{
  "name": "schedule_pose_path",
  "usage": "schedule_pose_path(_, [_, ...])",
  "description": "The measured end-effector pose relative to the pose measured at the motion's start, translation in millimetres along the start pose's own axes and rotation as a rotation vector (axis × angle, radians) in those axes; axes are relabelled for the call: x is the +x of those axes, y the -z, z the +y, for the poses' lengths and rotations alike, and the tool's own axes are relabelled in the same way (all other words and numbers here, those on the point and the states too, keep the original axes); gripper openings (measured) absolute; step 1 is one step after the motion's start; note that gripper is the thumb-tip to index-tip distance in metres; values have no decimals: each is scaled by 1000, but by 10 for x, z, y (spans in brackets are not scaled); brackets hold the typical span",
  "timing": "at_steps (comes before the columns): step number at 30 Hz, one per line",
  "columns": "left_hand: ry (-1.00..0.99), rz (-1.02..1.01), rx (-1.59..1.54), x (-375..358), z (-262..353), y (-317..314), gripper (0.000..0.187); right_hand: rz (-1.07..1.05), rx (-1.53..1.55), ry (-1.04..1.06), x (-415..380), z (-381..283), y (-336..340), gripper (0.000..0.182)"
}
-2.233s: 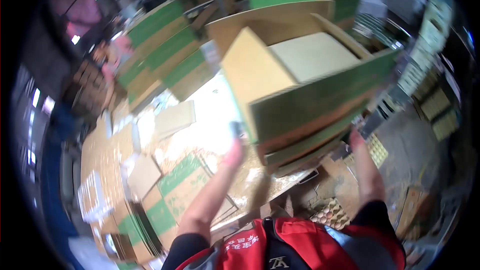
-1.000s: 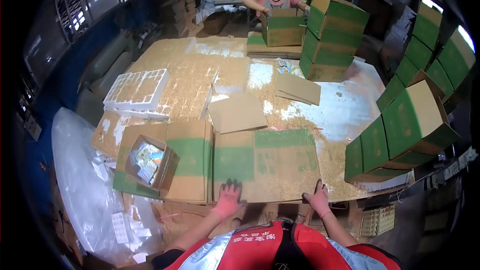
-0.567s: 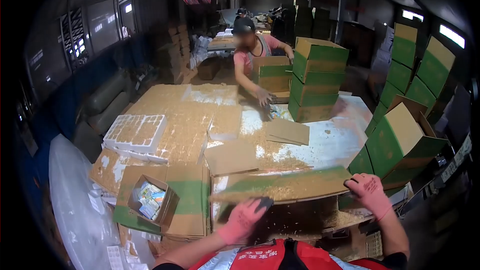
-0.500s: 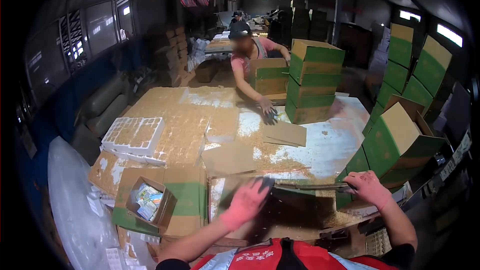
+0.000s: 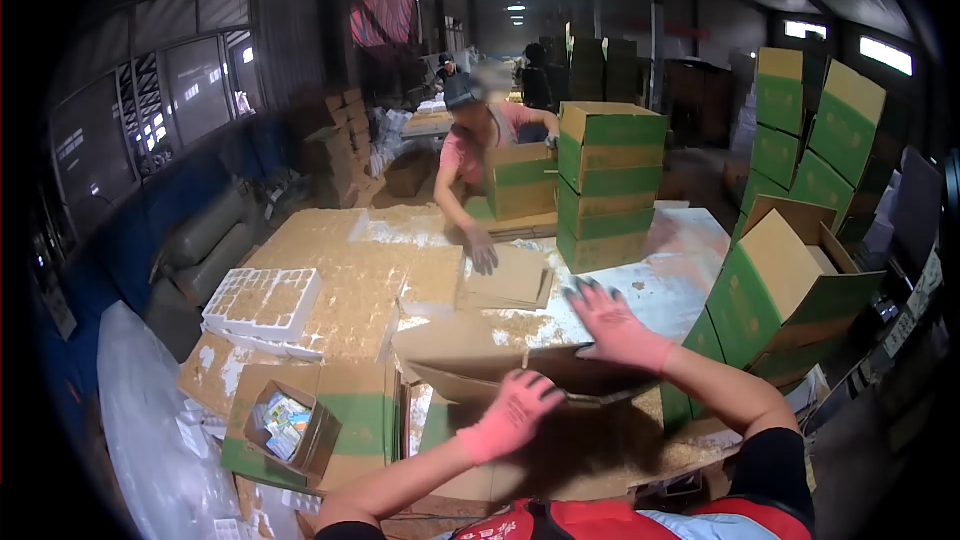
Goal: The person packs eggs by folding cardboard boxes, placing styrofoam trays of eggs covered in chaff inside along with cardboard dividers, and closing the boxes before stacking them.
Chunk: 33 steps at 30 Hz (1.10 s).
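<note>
A flattened cardboard box (image 5: 470, 380) stands partly opened on the near side of the table, its long edge toward me. My left hand (image 5: 512, 414), in a pink glove with dark fingertips, has its fingers curled at the near edge of this cardboard. My right hand (image 5: 612, 324), gloved the same way, is spread with its fingers apart at the cardboard's far right edge. Just beyond lie flat cardboard sheets (image 5: 505, 275), where a co-worker's hand (image 5: 481, 248) rests at the left edge.
A co-worker (image 5: 485, 135) leans over the far side beside stacked green-and-brown boxes (image 5: 612, 145). More boxes (image 5: 765, 290) stand at right. A white foam tray (image 5: 262, 302) and a small open carton of packets (image 5: 318, 435) are at left.
My right hand has moved left and away from me and spread out. My left hand has shifted slightly. The cardboard has tilted and opened. The co-worker's hand and the flat sheets have moved left.
</note>
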<state>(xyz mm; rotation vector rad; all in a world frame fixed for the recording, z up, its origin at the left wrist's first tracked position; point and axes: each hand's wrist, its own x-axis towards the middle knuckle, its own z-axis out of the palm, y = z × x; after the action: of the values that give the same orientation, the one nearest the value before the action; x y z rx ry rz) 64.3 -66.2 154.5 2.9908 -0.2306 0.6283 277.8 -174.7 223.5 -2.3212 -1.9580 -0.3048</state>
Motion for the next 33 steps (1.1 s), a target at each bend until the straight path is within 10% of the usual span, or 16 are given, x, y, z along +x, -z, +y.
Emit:
schedule_pose_path(4, [-419,-269,213,-232,60,890,30,276,-381,320,629,-56,-165,74])
schedule_pose_path(11, [245,-748,98,-1056,-653,1389,31,-58,-360,89,313,-9,-717,41])
schedule_pose_path(16, [228,50,89,-648,-202,672,60,-222,-62,247,238,-509,-657,28])
schedule_pose_path(20, [167,-166,30,-445,-854,-654,73,-550,205,50,171,-691,-244,33])
schedule_pose_path(27, [26,-229,172,-538,-1033,-997,65,417,131,-273,394,-1039,-767,47])
schedule_pose_path(29, [-90,-344,303,-406,-1036,-56,61,314,132,-383,439,-1157,-1069,54])
schedule_pose_path(31, [197,45,39,-546,-1163,995,72,404,200,-607,419,-1116,-1420,54])
schedule_pose_path(33, [309,-158,-163,-772,-1004,576,82,520,464,-663,413,-1090,-1475,52])
